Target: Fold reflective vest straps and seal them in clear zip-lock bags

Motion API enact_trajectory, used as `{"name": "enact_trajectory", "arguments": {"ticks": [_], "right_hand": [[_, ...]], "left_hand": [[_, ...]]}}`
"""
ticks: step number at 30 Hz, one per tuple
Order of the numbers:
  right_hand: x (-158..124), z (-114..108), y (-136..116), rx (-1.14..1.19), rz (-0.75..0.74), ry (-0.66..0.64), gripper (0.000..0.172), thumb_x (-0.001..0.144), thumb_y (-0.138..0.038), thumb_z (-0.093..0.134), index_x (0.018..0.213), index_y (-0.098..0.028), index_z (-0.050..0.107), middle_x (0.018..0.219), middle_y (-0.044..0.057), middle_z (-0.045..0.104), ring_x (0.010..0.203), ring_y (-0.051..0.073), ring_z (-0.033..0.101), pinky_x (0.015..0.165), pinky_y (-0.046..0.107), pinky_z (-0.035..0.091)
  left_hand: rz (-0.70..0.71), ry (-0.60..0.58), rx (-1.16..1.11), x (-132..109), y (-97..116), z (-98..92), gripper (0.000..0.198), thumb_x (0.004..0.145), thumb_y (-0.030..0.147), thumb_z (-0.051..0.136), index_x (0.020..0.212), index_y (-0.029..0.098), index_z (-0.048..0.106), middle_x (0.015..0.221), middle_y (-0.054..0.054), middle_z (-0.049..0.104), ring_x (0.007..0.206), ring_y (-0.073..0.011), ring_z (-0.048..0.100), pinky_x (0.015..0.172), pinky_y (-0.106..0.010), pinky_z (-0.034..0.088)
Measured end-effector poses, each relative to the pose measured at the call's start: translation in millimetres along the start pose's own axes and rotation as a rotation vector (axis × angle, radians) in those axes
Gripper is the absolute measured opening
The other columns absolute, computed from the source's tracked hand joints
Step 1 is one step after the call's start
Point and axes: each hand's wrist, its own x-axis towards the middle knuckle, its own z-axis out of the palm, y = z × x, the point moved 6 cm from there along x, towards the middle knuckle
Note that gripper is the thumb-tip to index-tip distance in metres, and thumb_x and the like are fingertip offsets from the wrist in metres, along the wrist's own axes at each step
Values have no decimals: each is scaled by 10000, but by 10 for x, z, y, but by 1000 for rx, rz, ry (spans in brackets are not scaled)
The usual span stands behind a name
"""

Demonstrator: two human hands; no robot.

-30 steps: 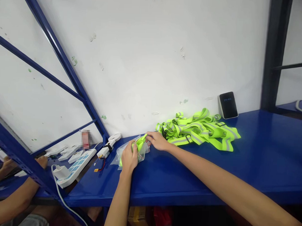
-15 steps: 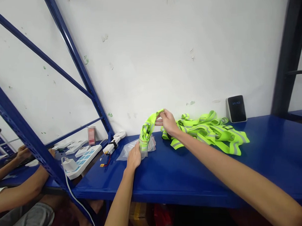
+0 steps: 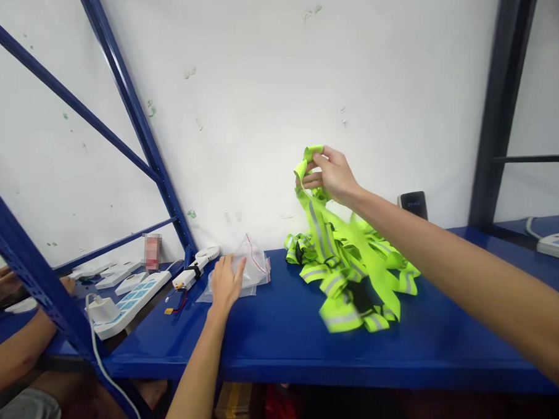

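Two hands in view. Right hand (image 3: 334,175) pinches a fold of the vest (image 3: 324,236), lifted clear; its tail drapes onto the pile (image 3: 350,280) at 5 o'clock. Left hand (image 3: 225,281) lies flat, fingers spread, on the bag (image 3: 249,267) on the shelf (image 3: 440,340). I judge the vest light, limp, snag-prone; best gripped on a strap fold.

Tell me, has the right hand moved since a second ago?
Yes. The right hand has risen from the blue shelf and now holds a neon reflective strap up against the white wall.
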Motion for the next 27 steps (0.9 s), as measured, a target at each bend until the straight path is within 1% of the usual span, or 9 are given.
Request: {"name": "enact_trajectory", "arguments": {"ticks": [5, 11, 15, 16, 18, 19, 21, 24, 27], "right_hand": [[53, -56, 47, 33, 35, 29, 107, 944, -270, 453, 932, -171, 494, 780, 21, 553, 605, 116, 633, 537, 262, 579], [166, 134, -84, 18, 66, 1, 142, 912, -195, 477, 1043, -144, 499, 943, 87, 596, 707, 150, 656, 631, 331, 603], [105, 110, 207, -225, 201, -81, 523, 805, -196, 622, 1284, -164, 417, 1108, 148, 611, 819, 211, 662, 692, 400, 591], [74, 68, 300, -322, 198, -91, 623, 781, -206, 650, 1341, -184, 377, 1127, 151, 620, 851, 222, 659, 731, 417, 579], [-10, -14, 473, -547, 150, -117, 683, 752, -205, 674, 1371, -197, 384, 1133, 148, 645, 911, 234, 648, 837, 435, 533], [-67, -32, 559, -660, 128, -156, 631, 760, -205, 660, 1347, -183, 433, 1130, 148, 655, 928, 239, 645, 876, 435, 508], [-220, -21, 733, -841, 121, -282, 434, 793, -212, 607, 1219, -134, 576, 1063, 151, 686, 893, 241, 653, 869, 404, 493], [-520, 84, 893, -947, 71, -510, 299, 836, -243, 537, 1074, -134, 681, 896, 106, 725, 802, 218, 662, 769, 322, 485], [-807, 125, 925, -991, -69, -545, 291, 870, -250, 488, 1056, -164, 695, 836, 67, 727, 749, 199, 652, 702, 283, 450]], "left_hand": [[79, -23, 45, 386, -10, -197, 558, 918, 585, 293, 1237, 189, 523, 1150, -119, 622, 1092, -290, 552, 932, -411, 423], [227, -233, 230, 514, -4, -43, 519, 869, 488, 471, 1274, 167, 520, 1128, -162, 609, 1095, -328, 544, 965, -456, 397], [313, -105, -27, 227, 529, -163, 371, 898, 340, 427, 1190, 161, 571, 1206, -150, 568, 1179, -284, 493, 1037, -418, 358], [352, -151, -137, 107, 743, -172, 345, 913, 325, 392, 1160, 180, 585, 1162, -126, 595, 1134, -256, 525, 1018, -394, 381], [526, -437, -308, -199, 1240, -89, 324, 905, 327, 407, 1131, 218, 611, 1105, -90, 632, 1062, -235, 568, 967, -365, 423], [622, -598, -346, -362, 1463, -29, 324, 893, 328, 430, 1134, 233, 624, 1110, -85, 635, 1066, -236, 571, 962, -358, 427], [752, -762, -366, -572, 1762, 78, 340, 836, 353, 527, 1133, 234, 640, 1134, -93, 626, 1105, -262, 554, 971, -372, 414], [799, -870, -304, -612, 1881, 366, 464, 727, 485, 648, 1124, 244, 640, 1126, -84, 628, 1150, -316, 515, 1001, -453, 363], [724, -863, -340, -463, 1804, 696, 473, 700, 589, 658, 1031, 251, 662, 1057, -53, 662, 1102, -304, 544, 1018, -473, 326]]}}
